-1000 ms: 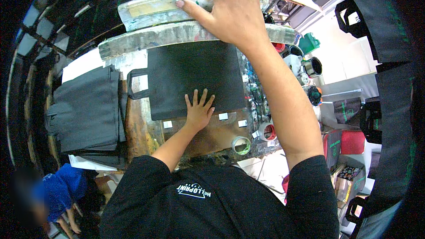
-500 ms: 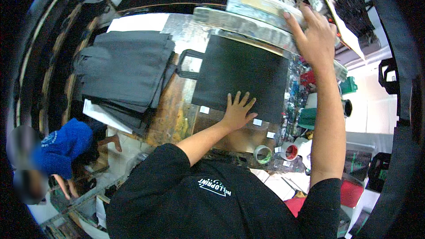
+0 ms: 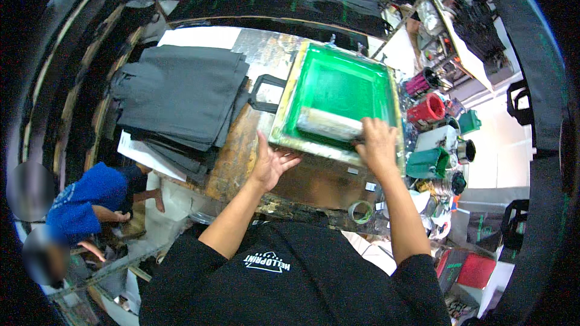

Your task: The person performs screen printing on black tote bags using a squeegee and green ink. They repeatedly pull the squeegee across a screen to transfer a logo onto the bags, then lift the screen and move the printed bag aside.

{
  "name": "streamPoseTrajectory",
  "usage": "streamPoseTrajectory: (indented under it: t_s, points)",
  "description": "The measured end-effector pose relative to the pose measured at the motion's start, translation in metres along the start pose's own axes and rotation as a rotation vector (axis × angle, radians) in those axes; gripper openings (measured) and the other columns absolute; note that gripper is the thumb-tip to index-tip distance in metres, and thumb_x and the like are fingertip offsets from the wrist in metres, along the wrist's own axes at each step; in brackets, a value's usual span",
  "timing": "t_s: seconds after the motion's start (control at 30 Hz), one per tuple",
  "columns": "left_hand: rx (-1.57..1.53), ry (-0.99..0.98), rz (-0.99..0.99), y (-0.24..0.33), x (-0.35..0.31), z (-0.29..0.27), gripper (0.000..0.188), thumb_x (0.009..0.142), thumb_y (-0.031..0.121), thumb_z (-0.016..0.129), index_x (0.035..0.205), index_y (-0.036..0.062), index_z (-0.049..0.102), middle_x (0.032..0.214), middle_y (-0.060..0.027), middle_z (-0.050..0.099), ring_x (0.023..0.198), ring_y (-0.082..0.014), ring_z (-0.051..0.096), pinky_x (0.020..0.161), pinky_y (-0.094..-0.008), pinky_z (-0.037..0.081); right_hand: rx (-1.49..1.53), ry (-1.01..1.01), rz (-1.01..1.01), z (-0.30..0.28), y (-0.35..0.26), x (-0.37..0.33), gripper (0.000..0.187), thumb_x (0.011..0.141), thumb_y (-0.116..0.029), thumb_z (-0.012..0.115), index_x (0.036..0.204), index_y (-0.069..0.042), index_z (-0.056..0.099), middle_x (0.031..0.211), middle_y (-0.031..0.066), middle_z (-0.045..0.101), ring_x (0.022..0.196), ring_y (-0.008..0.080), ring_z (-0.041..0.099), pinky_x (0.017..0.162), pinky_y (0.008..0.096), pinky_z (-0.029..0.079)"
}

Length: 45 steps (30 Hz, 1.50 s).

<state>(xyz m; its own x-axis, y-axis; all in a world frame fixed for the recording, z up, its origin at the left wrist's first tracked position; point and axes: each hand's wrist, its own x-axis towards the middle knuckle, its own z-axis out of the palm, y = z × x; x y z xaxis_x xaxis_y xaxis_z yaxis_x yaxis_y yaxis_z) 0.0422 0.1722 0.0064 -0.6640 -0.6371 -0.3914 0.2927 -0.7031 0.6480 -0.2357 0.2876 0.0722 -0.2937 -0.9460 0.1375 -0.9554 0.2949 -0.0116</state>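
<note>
A screen-printing frame [image 3: 286,108] with green ink spread over its mesh lies flat on the table. Beneath it is a black bag, of which only the handle [image 3: 261,92] sticks out on the left. Across the near part of the mesh rests a pale squeegee [image 3: 329,124]. My right hand [image 3: 379,146] grips its right end, fingers closed. At the frame's near left corner is my left hand [image 3: 273,164], palm turned up and fingers spread, holding nothing; whether its fingertips touch the frame I cannot tell.
A stack of black bags [image 3: 181,93] covers the table's left side. Red [image 3: 428,108] and green [image 3: 428,163] ink containers crowd the right edge. A tape roll [image 3: 360,212] sits near the front. At lower left is a person in a blue shirt [image 3: 90,196].
The frame has come down from the far side over the black bag. My right hand has moved nearer, onto the squeegee. The left hand has left the bag and moved left.
</note>
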Motion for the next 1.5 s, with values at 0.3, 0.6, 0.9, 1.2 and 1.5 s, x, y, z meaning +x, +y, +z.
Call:
streamPoseTrajectory:
  t_s: [0.3,0.6,0.9,1.2,1.5]
  points:
    - [0.098,0.173,-0.157,-0.050,0.015,-0.049,0.118,0.089,0.096,0.031,0.164,0.0063,0.021,0.146,-0.0297,0.054,0.128,-0.0394,0.063,0.111,-0.0518,0.049,0.042,-0.214,-0.014,0.027,0.008,-0.007,0.064,0.076,-0.032,0.089,0.127,-0.014,0.056,0.115,0.0109,0.065,0.112,0.0328,0.063,0.090,0.0543,0.045]
    - [0.125,0.198,-0.200,-0.061,0.019,-0.061,0.121,0.090,0.094,0.031,0.166,0.0032,0.008,0.151,-0.0332,0.048,0.134,-0.0419,0.058,0.112,-0.0520,0.049,0.032,-0.126,-0.033,0.053,-0.020,-0.044,0.062,0.071,-0.024,0.089,0.123,-0.017,0.057,0.107,0.0061,0.059,0.108,0.0272,0.057,0.091,0.0492,0.039]
    - [0.140,0.206,-0.220,-0.051,0.013,-0.052,0.121,0.093,0.091,0.028,0.164,-0.0037,0.001,0.160,-0.0349,0.033,0.139,-0.0429,0.053,0.114,-0.0501,0.049,0.029,0.035,0.014,0.083,-0.009,0.028,0.056,0.070,-0.015,0.087,0.118,-0.017,0.058,0.105,0.0060,0.058,0.106,0.0276,0.057,0.093,0.0480,0.038]
    - [0.118,0.283,-0.229,-0.043,0.009,-0.040,0.115,0.096,0.088,0.027,0.165,-0.0013,0.009,0.161,-0.0305,0.036,0.142,-0.0424,0.050,0.113,-0.0530,0.049,-0.059,0.123,0.074,0.133,0.036,0.144,0.060,0.070,-0.018,0.089,0.121,-0.019,0.059,0.108,0.0050,0.061,0.107,0.0270,0.059,0.092,0.0515,0.041]
    - [0.156,0.222,-0.285,-0.034,0.011,-0.035,0.135,0.086,0.098,0.028,0.163,-0.0048,-0.011,0.165,-0.0411,0.016,0.148,-0.0541,0.036,0.113,-0.0553,0.049,-0.193,0.124,0.176,0.172,0.083,0.235,0.058,0.078,-0.028,0.086,0.129,-0.022,0.058,0.113,0.0039,0.063,0.113,0.0263,0.060,0.092,0.0538,0.041]
